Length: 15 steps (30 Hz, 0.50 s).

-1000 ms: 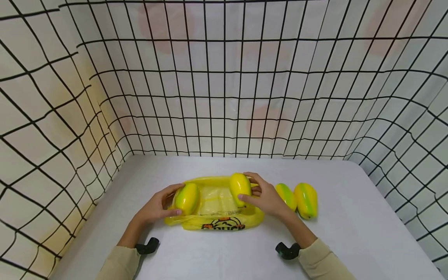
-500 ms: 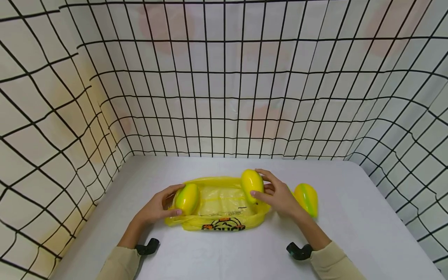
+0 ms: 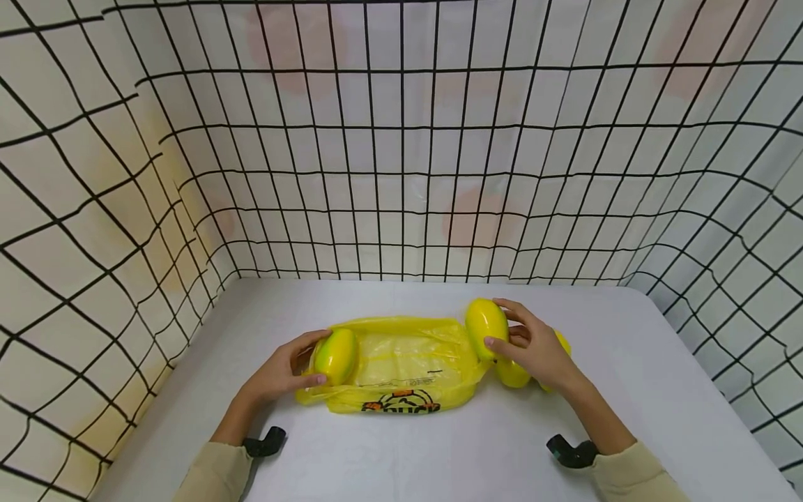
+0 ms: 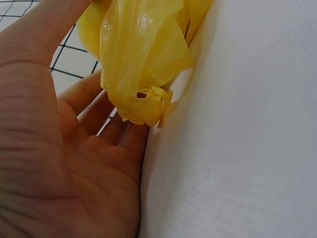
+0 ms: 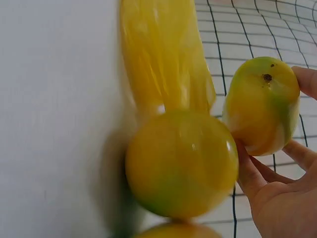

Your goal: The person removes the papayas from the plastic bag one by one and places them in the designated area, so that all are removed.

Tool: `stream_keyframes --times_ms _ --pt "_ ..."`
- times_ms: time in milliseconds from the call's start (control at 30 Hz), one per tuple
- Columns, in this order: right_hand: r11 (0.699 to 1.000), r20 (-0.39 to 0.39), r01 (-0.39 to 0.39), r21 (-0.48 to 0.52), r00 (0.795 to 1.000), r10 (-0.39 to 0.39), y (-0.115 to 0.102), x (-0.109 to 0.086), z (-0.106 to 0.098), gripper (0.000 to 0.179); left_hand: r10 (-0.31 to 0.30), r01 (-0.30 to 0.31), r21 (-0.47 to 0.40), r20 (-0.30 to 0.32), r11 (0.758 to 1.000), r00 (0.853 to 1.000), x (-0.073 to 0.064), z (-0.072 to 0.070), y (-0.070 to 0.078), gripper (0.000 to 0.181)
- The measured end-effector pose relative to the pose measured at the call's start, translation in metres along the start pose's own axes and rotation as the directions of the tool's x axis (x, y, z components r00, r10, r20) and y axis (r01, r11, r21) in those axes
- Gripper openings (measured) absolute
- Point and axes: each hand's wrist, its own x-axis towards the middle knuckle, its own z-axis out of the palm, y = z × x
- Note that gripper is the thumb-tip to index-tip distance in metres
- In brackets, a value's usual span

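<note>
One glossy yellow oval fruit with a dark stem spot [image 3: 485,322] is pinched in the right hand [image 3: 536,348], thumb on the near side, fingertips on the far side. Position: about 2 o'clock from the middle of the shallow, printed yellow plastic bag [image 3: 452,399], at its edge. Underside poorly seen; cannot tell whether it brushes the bag.

Left hand [image 3: 279,369], at the bag's 9 o'clock end, grips a second glossy fruit, yellow tinged green [image 3: 337,357], fingers beyond it and thumb before it. A third glossy yellow fruit [image 3: 513,375] and a fourth glossy yellow fruit [image 3: 564,341] lie toward 3 o'clock on the smooth white table [image 3: 389,460], both partly behind the right hand.

Step in hand, by my reading: unloading the bag, one held fruit at the rim, the other within. Next move seems to call for lifting the right hand's fruit free of the film, then a gentle set-down toward 3 o'clock. Rounded neighbours there may roll if bumped; a steady left hand should help anchor the bag.
</note>
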Motion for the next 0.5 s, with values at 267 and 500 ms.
stream_keyframes --times_ms 267,500 --pt "0.999 -0.039 -0.038 -0.011 0.999 0.037 0.013 -0.011 -0.029 0.076 0.004 -0.004 0.000 -0.003 1.000 1.000 0.000 0.001 -0.001 0.082" --pt "0.999 -0.047 -0.044 -0.030 0.998 0.042 0.023 -0.019 -0.046 0.075 0.001 0.000 0.030 -0.008 1.000 1.000 0.000 0.000 -0.002 0.083"
